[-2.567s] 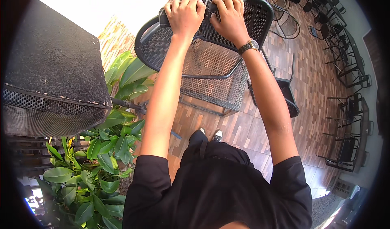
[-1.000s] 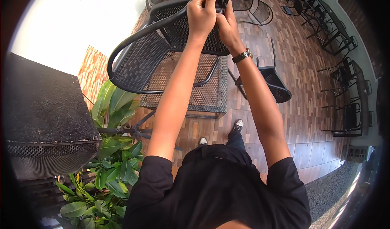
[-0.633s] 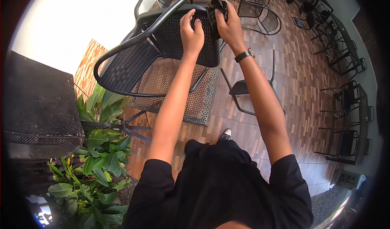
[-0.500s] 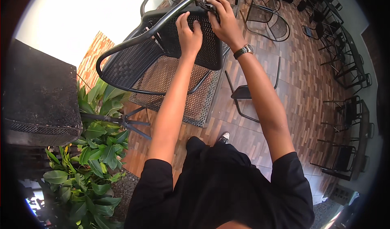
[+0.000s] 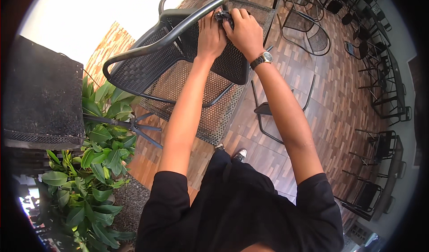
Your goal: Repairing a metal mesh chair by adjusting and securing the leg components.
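A black woven armchair [image 5: 143, 75] with a tubular metal frame rests tilted on a table with a perforated metal top [image 5: 210, 124]. In front of its woven panel, my right hand [image 5: 246, 34], wearing a wristwatch [image 5: 262, 60], is closed round a crumpled dark cloth [image 5: 222, 15]. My left hand [image 5: 212, 38] lies beside it with fingers stretched out along the panel, their tips next to the cloth. Whether those fingertips also touch the cloth is hard to see. The chair's curved tube [image 5: 178, 31] passes just beyond both hands.
At my left stand a black box-shaped object [image 5: 42, 93], a dark stand with spread legs [image 5: 138, 126] and leafy green plants [image 5: 100, 167]. Another chair [image 5: 263, 109] is on the wood-patterned floor to my right. More chairs [image 5: 313, 35] and tables line the far right.
My left hand has moved up and right to the cloth, its fingers straightening. My right hand has come slightly lower, still with the cloth. The whole view has shifted a little.
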Demonstrator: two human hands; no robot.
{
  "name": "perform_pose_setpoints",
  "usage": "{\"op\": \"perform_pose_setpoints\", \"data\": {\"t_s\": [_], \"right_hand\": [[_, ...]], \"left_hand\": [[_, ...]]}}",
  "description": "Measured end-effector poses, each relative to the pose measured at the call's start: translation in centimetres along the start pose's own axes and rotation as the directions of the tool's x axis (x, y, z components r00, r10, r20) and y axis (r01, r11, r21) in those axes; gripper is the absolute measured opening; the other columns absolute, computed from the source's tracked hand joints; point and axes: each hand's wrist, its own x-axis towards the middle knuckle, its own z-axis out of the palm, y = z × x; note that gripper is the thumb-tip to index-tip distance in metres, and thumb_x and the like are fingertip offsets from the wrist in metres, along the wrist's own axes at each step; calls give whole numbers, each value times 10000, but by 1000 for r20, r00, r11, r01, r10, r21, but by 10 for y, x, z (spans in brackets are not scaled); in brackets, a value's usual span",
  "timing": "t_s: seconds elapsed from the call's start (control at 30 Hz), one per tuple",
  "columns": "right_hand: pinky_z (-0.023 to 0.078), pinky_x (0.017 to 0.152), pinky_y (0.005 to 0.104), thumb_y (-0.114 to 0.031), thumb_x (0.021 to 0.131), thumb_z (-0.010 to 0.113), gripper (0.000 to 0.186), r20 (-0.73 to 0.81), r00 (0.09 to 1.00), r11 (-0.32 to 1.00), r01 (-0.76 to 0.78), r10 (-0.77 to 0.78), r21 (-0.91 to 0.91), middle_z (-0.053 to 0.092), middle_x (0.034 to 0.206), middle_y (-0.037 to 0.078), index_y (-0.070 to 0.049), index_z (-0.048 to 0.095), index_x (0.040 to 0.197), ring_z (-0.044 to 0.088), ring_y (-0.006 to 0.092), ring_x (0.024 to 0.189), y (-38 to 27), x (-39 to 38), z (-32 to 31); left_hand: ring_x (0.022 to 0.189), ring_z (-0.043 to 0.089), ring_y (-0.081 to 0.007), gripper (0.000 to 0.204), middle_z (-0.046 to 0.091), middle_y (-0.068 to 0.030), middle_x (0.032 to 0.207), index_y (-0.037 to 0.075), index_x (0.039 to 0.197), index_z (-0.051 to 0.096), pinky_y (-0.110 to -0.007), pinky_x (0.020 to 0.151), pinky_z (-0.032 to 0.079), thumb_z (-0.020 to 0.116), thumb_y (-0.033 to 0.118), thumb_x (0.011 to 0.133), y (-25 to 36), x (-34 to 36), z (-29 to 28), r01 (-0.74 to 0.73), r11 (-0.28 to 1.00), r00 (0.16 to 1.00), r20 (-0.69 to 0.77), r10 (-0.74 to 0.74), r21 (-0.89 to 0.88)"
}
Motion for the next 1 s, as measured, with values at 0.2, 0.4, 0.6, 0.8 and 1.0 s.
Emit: {"op": "perform_pose_setpoints", "data": {"t_s": [0.2,0.4,0.6,0.8,1.0], "right_hand": [[577,769,418,-272,833,758,389,-201,978,983,-11,48,184,641,1159,52,-122,652,1176,671,298,959,18,-25,18],[530,887,460,-119,871,735,423,-201,966,907,-66,162,417,600,1206,203,-23,565,1247,630,408,1070,22,-44,34],[556,800,420,-257,912,691,310,-80,993,983,-69,84,172,642,1123,79,-96,628,1170,659,330,975,-5,-7,16],[569,760,400,-306,870,719,312,-10,1000,1000,24,-24,-11,660,1103,38,-147,664,1133,672,281,950,-15,16,20],[559,845,424,-206,857,755,375,-181,972,965,-103,149,242,637,1158,131,-53,635,1178,665,349,1032,-5,-32,36]], "left_hand": [[1385,379,-443,574,453,-225,1440,20,1437,453,-557,1195,249,493,161,882,-7,4,5,2,994,1000,-5,-2,-106],[1351,398,-453,600,458,-233,1426,-13,1428,441,-563,1192,232,506,204,873,-8,13,5,22,997,995,-100,-29,-69],[1322,431,-444,566,466,-234,1410,3,1431,455,-558,1163,277,481,197,900,-18,8,0,11,999,998,-58,-13,-48],[1343,402,-443,425,480,-230,1399,-10,1369,499,-547,1161,289,468,152,978,-22,8,-8,79,994,996,57,-74,-72],[1356,417,-474,371,594,-253,1272,25,1280,578,-613,1190,242,452,292,1055,-48,20,-6,2,990,1000,-21,-5,-140]]}}
